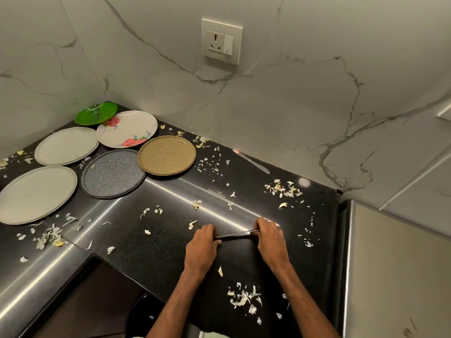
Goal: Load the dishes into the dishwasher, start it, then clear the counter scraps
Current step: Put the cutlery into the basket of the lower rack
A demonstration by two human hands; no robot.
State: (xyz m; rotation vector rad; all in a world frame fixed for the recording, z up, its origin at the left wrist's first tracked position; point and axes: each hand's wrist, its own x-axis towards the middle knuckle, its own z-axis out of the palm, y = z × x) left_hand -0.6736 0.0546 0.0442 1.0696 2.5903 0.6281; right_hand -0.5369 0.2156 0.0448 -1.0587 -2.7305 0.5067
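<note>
My left hand (202,247) and my right hand (271,240) lie on the black counter (170,245), each pinching one end of a thin metal utensil (236,233) that spans the gap between them. Several plates sit at the back left: a green one (95,113), a floral one (127,129), a tan speckled one (167,155), a grey speckled one (112,173) and two pale ones (66,146) (36,194). Pale vegetable scraps (244,298) are scattered across the counter. The dishwasher is not in view.
A second knife (252,162) lies along the marble back wall. A wall socket (221,41) is above it. A steel surface (395,269) adjoins the counter on the right. The counter's inner edge drops off at the lower left.
</note>
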